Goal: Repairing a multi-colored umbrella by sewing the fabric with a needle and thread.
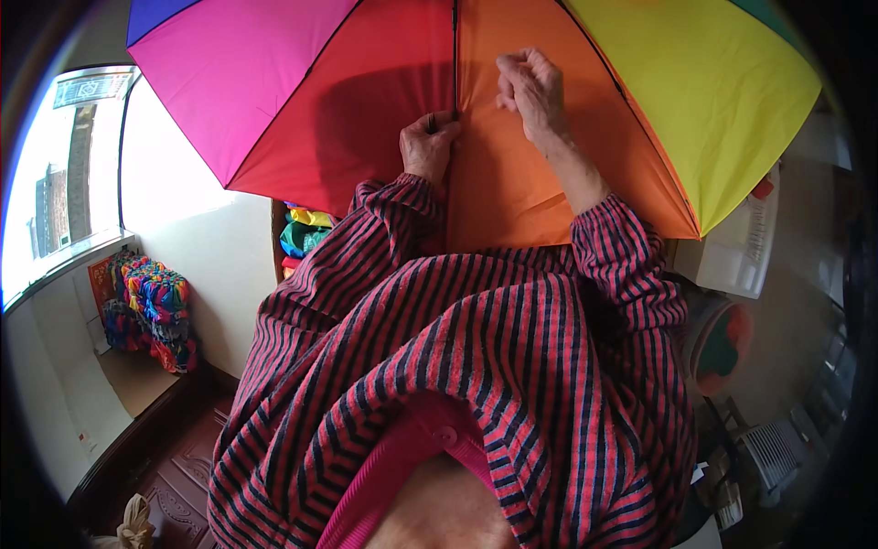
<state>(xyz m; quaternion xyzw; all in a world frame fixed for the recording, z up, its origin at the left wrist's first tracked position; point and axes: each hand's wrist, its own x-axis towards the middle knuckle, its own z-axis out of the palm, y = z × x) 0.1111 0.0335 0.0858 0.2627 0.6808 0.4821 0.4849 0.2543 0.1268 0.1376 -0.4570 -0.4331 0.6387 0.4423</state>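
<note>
An open umbrella (521, 183) with panels in pink, red, orange and yellow spreads across the top of the view, its inner side with thin dark ribs facing me. My left hand (428, 146) is closed at the dark rib between the red and orange panels, pinching the rib and cloth there. To its right, my right hand (532, 91) is raised in front of the orange panel. Its fingers are curled together, and whatever they may hold is too small to make out. Striped red and dark sleeves cover both my forearms.
A bundle of multicoloured folded cloth (157, 306) sits by the window at left. More bright folded cloth (306, 231) shows below the red panel. On the right are a white plastic container (745, 242) and a round tub (718, 343). A knotted tan bag (135, 526) lies at lower left.
</note>
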